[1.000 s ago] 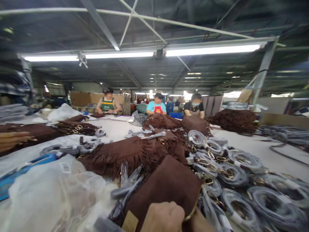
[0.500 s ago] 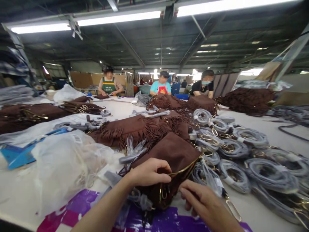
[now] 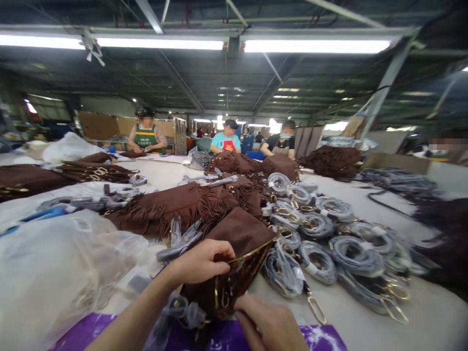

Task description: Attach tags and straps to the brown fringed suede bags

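A brown bag lies in front of me, its gold zipper undone and its mouth gaping, with a dark patterned lining partly showing. My left hand is closed on the bag's zipper edge, thumb and fingers pinched together. At the near side of the mouth, my right hand has its fingers bent against the bag's edge; its fingertips are partly hidden. A gold clasp hangs beside the opening between both hands. Plastic-wrapped pieces lie under my left forearm.
Coiled straps in grey wrapping with gold clips crowd the right side. Fringed brown bags lie beyond. A translucent plastic bag stands at left, with purple plastic at the near edge. Several people work across the table, one in a red apron.
The view has turned right, so things sit further left. The bag's mouth gapes wider, showing more lining. My right hand has come against the bag's near edge.
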A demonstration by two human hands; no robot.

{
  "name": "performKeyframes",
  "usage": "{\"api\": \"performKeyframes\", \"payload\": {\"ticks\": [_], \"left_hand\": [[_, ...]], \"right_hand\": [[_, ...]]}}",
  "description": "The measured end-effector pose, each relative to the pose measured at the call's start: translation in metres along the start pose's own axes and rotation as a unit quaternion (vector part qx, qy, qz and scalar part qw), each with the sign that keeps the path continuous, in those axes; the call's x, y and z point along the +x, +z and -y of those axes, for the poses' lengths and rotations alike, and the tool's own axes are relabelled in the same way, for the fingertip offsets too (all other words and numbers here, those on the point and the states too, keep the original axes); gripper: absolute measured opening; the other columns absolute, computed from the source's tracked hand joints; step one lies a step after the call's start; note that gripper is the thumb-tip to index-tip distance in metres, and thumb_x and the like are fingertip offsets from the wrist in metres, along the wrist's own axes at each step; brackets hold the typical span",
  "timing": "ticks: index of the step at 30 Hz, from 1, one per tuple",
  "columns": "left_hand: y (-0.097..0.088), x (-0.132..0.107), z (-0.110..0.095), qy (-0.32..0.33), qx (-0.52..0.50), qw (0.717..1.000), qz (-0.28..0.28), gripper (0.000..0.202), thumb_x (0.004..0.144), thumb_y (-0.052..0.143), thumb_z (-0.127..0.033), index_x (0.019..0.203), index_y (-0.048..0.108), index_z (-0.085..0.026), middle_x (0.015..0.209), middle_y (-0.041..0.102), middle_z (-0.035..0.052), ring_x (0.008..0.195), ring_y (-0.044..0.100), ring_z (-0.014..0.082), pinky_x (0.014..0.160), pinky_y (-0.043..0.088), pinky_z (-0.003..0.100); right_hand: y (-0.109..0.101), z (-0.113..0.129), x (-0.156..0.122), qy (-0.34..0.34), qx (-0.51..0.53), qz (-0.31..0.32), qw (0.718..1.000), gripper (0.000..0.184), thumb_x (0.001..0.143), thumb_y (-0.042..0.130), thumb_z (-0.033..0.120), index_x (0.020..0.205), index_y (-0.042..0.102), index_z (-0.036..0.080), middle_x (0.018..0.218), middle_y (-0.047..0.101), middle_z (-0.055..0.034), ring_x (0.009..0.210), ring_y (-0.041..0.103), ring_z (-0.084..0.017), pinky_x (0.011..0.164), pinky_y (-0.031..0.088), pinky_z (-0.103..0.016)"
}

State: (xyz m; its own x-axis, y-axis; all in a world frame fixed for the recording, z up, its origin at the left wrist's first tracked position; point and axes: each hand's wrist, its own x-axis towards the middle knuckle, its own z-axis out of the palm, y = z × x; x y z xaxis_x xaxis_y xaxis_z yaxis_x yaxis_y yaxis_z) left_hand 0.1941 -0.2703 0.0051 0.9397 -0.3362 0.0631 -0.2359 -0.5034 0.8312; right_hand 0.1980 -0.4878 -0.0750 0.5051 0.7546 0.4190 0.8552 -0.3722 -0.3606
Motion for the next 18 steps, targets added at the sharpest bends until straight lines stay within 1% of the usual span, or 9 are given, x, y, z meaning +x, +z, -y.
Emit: {"api": "performKeyframes", "payload": {"ticks": [2, 5, 7, 9, 11, 12, 14, 16, 18], "left_hand": [[-0.003, -0.001, 0.000, -0.005, 0.001, 1.000, -0.006, 0.019, 0.072, 0.050, -0.012, 0.086, 0.061, -0.017, 0.078, 0.061, -0.0028, 0.072, 0.055, 0.0140, 0.065, 0.041, 0.022], [-0.008, 0.000, -0.003, -0.003, 0.040, 0.998, -0.039, 0.022, 0.075, 0.045, -0.012, 0.086, 0.062, -0.019, 0.083, 0.063, -0.0020, 0.080, 0.057, 0.0160, 0.073, 0.043, 0.024], [-0.009, -0.001, -0.008, -0.003, 0.079, 0.995, -0.059, 0.024, 0.077, 0.043, -0.012, 0.088, 0.062, -0.020, 0.087, 0.064, -0.0015, 0.086, 0.058, 0.0169, 0.079, 0.042, 0.025], [-0.008, -0.002, -0.014, -0.006, 0.111, 0.992, -0.063, 0.025, 0.079, 0.042, -0.012, 0.089, 0.062, -0.020, 0.089, 0.065, -0.0012, 0.088, 0.058, 0.0171, 0.081, 0.041, 0.026], [-0.006, -0.005, -0.020, -0.015, 0.150, 0.987, -0.050, 0.024, 0.079, 0.041, -0.011, 0.088, 0.061, -0.021, 0.089, 0.065, -0.0011, 0.088, 0.059, 0.0170, 0.080, 0.042, 0.026], [-0.004, -0.006, -0.023, -0.021, 0.175, 0.983, -0.044, 0.024, 0.079, 0.041, -0.010, 0.088, 0.061, -0.021, 0.089, 0.064, -0.0007, 0.087, 0.059, 0.0173, 0.079, 0.042, 0.026], [0.002, -0.010, -0.028, -0.037, 0.247, 0.967, -0.050, 0.024, 0.081, 0.040, -0.009, 0.087, 0.060, -0.021, 0.090, 0.064, 0.0017, 0.088, 0.059, 0.0190, 0.078, 0.043, 0.028], [0.010, -0.013, -0.034, -0.053, 0.328, 0.939, -0.084, 0.029, 0.081, 0.039, -0.006, 0.094, 0.060, -0.020, 0.098, 0.063, 0.0059, 0.092, 0.059, 0.0224, 0.080, 0.044, 0.033], [0.022, -0.013, -0.043, -0.052, 0.377, 0.918, -0.114, 0.043, 0.079, 0.039, -0.003, 0.115, 0.056, -0.020, 0.109, 0.060, 0.0093, 0.097, 0.059, 0.0246, 0.084, 0.046, 0.036]], "right_hand": [[-0.027, -0.022, 0.002, 0.060, -0.014, -0.065, 0.996, 0.020, 0.097, 0.040, 0.023, 0.091, 0.059, 0.026, 0.080, 0.066, -0.0009, 0.070, 0.065, -0.018, 0.060, 0.045, -0.024], [-0.063, -0.060, 0.008, 0.188, -0.016, -0.168, 0.968, 0.018, 0.093, 0.046, 0.036, 0.095, 0.059, 0.024, 0.096, 0.065, -0.0074, 0.088, 0.063, -0.026, 0.073, 0.049, -0.034], [-0.074, -0.081, 0.015, 0.251, 0.039, -0.189, 0.949, 0.031, 0.085, 0.052, 0.043, 0.106, 0.057, 0.020, 0.103, 0.065, -0.0106, 0.096, 0.062, -0.030, 0.080, 0.049, -0.040], [-0.075, -0.093, 0.024, 0.268, 0.114, -0.167, 0.942, 0.053, 0.078, 0.055, 0.045, 0.122, 0.050, 0.016, 0.093, 0.066, -0.0075, 0.088, 0.065, -0.028, 0.079, 0.050, -0.040], [-0.071, -0.095, 0.034, 0.259, 0.183, -0.133, 0.939, 0.069, 0.073, 0.057, 0.041, 0.133, 0.043, 0.012, 0.072, 0.061, 0.0015, 0.072, 0.063, -0.024, 0.071, 0.049, -0.036], [-0.070, -0.092, 0.038, 0.256, 0.214, -0.117, 0.935, 0.073, 0.070, 0.057, 0.039, 0.135, 0.043, 0.010, 0.063, 0.055, 0.0056, 0.065, 0.059, -0.022, 0.067, 0.047, -0.034], [-0.071, -0.083, 0.043, 0.258, 0.265, -0.084, 0.925, 0.076, 0.066, 0.055, 0.037, 0.135, 0.043, 0.007, 0.054, 0.045, 0.0095, 0.055, 0.054, -0.020, 0.056, 0.042, -0.030], [-0.075, -0.071, 0.044, 0.264, 0.315, -0.052, 0.910, 0.078, 0.068, 0.054, 0.039, 0.137, 0.038, 0.007, 0.056, 0.052, 0.0078, 0.054, 0.057, -0.020, 0.049, 0.039, -0.027], [-0.080, -0.058, 0.041, 0.275, 0.368, -0.028, 0.888, 0.079, 0.071, 0.057, 0.044, 0.138, 0.032, 0.011, 0.066, 0.063, 0.0029, 0.058, 0.062, -0.020, 0.047, 0.039, -0.024]]}}
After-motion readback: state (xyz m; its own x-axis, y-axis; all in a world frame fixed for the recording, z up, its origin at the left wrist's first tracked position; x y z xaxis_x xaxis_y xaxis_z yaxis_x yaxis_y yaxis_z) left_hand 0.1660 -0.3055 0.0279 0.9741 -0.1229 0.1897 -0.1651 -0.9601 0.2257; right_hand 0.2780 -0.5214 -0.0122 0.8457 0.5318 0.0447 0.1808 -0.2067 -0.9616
